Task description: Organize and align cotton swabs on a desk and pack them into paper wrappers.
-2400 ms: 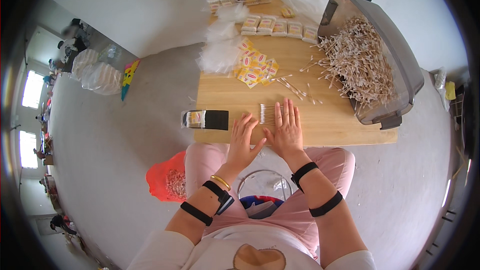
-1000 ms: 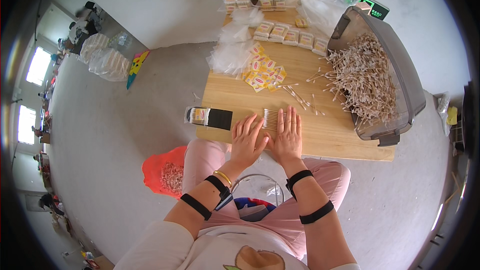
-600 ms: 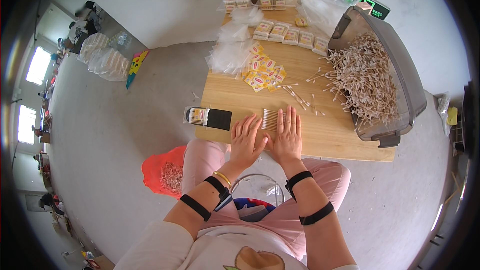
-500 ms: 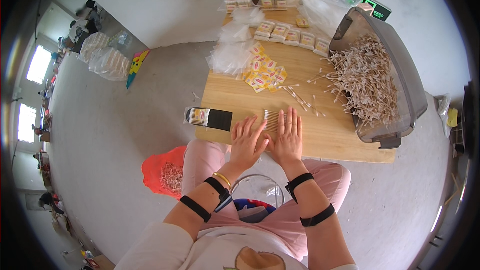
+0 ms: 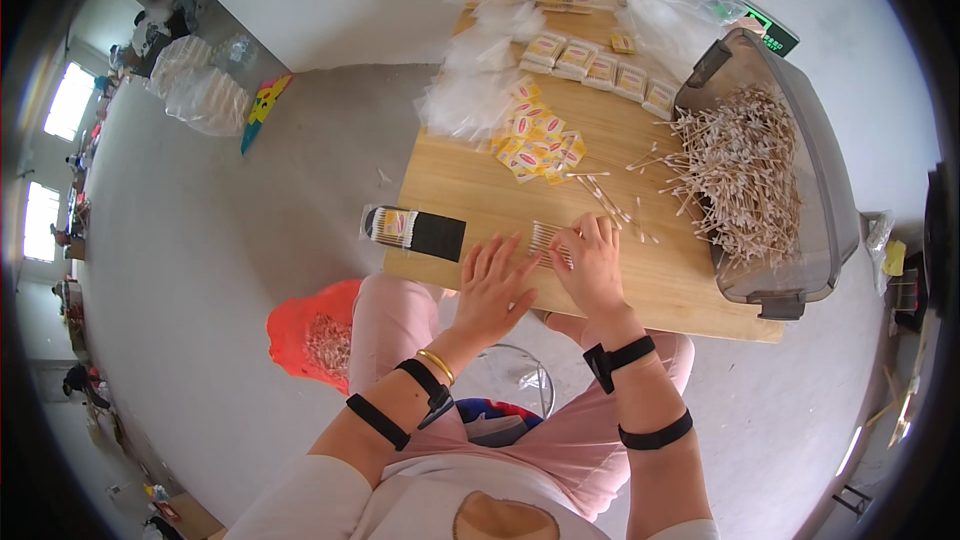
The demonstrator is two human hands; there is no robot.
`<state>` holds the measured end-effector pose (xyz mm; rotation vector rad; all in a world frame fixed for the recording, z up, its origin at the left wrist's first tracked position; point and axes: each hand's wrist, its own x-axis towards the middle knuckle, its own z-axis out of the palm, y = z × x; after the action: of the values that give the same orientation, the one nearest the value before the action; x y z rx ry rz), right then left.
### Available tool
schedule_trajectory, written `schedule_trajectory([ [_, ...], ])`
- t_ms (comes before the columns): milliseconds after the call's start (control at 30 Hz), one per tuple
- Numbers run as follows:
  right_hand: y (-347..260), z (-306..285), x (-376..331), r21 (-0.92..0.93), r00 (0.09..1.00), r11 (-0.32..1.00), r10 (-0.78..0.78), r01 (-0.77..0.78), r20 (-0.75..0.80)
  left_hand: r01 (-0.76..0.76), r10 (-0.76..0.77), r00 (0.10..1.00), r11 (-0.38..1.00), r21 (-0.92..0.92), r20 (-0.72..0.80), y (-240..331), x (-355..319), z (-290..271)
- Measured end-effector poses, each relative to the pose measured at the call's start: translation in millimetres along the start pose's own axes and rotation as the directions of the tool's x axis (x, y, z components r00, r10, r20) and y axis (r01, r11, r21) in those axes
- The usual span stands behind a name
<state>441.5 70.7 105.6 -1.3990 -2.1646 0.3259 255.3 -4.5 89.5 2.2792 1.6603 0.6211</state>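
Observation:
A short row of cotton swabs (image 5: 546,240) lies side by side at the table's near edge. My left hand (image 5: 490,285) rests by the row's left end, open, its fingers spread and low over the wood. At the row's right end, my right hand (image 5: 592,265) has its fingers bent and drawn together in a pinch. The fingers hide part of the row and whatever is between their tips. Left of my left hand is a black flat holder (image 5: 438,238) with a clear bag around its end. A packed bundle of swabs with a yellow card (image 5: 396,227) sits in that bag.
A grey bin (image 5: 822,190) tipped on its side spills loose swabs (image 5: 745,170) at the right. Yellow cards (image 5: 540,148), clear bags (image 5: 463,100) and filled packs (image 5: 600,70) lie farther back. A red bag (image 5: 300,325) of swabs is on the floor at left.
My right hand has gone from flat, with straight fingers, to a bent pinch at the swab row, shifting slightly right. My left hand stays spread near the same spot. The view has shifted a little.

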Motion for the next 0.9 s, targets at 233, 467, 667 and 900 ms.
schedule_trajectory([
  [233, 1, -5, 12, -0.062, 0.986, 0.989, -0.129, 0.136, 0.106, -0.01, 0.01, 0.999, 1.0, -0.009, -0.041, -3, -1, 0],
  [467, -5, -5, 15, -0.077, 0.992, 0.99, -0.119, 0.121, 0.035, 0.0, -0.036, 0.986, 0.976, -0.216, -0.162, -6, 2, 2],
  [667, -43, -33, -2, 0.088, 0.994, 0.991, -0.105, 0.104, 0.004, 0.144, -0.315, 0.937, 0.745, -0.652, -0.153, 1, 7, -14],
  [900, -75, -69, -35, 0.301, 1.0, 0.954, 0.016, -0.015, 0.0, 0.132, -0.31, 0.949, 0.53, -0.838, -0.047, 27, -5, -58],
])
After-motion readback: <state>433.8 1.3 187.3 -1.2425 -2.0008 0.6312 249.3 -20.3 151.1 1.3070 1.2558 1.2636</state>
